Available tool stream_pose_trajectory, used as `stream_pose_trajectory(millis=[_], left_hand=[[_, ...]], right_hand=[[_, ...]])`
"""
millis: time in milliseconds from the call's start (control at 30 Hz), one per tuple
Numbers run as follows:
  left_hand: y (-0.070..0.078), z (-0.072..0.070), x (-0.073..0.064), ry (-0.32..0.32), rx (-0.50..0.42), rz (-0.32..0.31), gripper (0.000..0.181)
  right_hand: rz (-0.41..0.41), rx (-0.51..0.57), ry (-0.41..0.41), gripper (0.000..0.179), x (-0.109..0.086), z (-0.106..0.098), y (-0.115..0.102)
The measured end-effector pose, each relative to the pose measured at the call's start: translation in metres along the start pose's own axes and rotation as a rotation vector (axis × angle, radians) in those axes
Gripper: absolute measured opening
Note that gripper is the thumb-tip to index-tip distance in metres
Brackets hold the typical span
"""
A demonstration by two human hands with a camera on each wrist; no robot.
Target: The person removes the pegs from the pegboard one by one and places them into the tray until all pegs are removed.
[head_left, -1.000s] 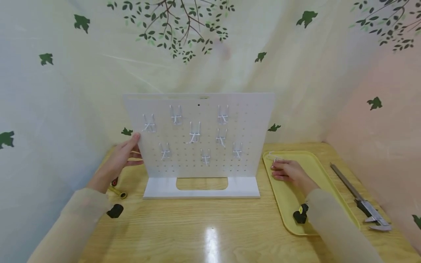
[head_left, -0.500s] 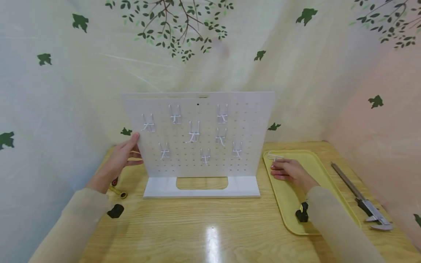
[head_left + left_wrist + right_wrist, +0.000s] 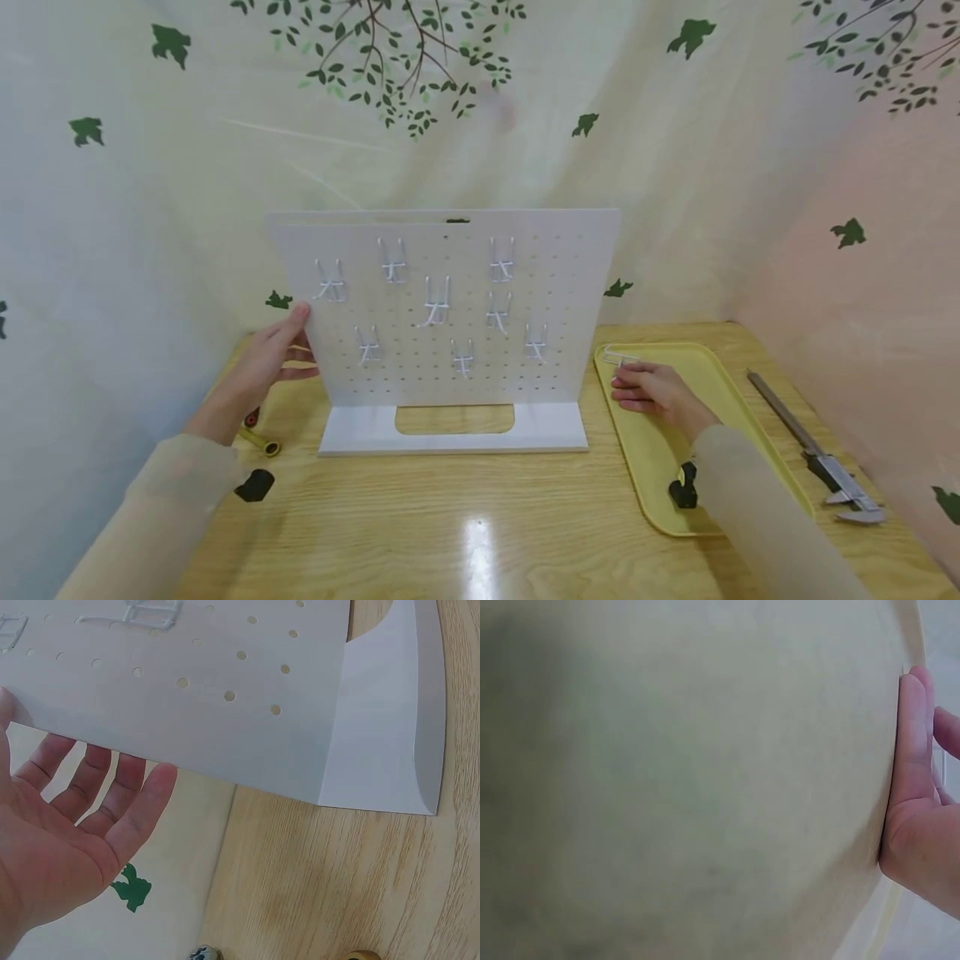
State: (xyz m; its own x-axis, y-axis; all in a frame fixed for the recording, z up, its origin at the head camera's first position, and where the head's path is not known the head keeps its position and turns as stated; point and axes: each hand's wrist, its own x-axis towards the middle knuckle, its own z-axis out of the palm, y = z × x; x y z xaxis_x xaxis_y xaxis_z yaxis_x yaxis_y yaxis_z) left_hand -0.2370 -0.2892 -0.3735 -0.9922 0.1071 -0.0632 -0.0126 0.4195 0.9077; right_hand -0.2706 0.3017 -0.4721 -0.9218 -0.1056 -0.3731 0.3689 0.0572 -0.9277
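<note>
A white pegboard (image 3: 405, 379) stands upright on its white base, with several white wire hooks (image 3: 437, 304) hung in its holes. My left hand (image 3: 251, 371) holds the board's left edge, thumb at the front and fingers behind. In the left wrist view, the fingers of that left hand (image 3: 82, 832) reach behind the edge. My right hand (image 3: 663, 393) pinches a loose white wire hook (image 3: 617, 354) over the upper left of the yellow tray (image 3: 716, 392). The right wrist view shows mostly the blurred tray surface, with part of my right hand (image 3: 915, 765) at the right; the hook is hidden there.
A caliper (image 3: 817, 458) lies right of the tray. Left of the board are a yellow-handled tool (image 3: 261, 442) and a red-and-black tool end (image 3: 252, 417), partly behind my wrist. A printed cloth (image 3: 510, 167) hangs close behind the board.
The head view shifts slightly, so the scene sits a little further left. My left hand stays on the board; more of the hook shows above my right fingers than a second ago.
</note>
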Motion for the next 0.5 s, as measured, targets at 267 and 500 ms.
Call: stream_pose_trajectory(millis=[267, 500], left_hand=[[0.0012, -0.0008, 0.0001, -0.004, -0.008, -0.003, 0.085], [0.0025, -0.0016, 0.0005, -0.007, -0.007, -0.008, 0.084]], right_hand=[[0.014, 0.002, -0.015, 0.049, -0.0021, -0.0007, -0.0028], [0.033, 0.025, -0.056, 0.052, -0.005, -0.0014, -0.0065]])
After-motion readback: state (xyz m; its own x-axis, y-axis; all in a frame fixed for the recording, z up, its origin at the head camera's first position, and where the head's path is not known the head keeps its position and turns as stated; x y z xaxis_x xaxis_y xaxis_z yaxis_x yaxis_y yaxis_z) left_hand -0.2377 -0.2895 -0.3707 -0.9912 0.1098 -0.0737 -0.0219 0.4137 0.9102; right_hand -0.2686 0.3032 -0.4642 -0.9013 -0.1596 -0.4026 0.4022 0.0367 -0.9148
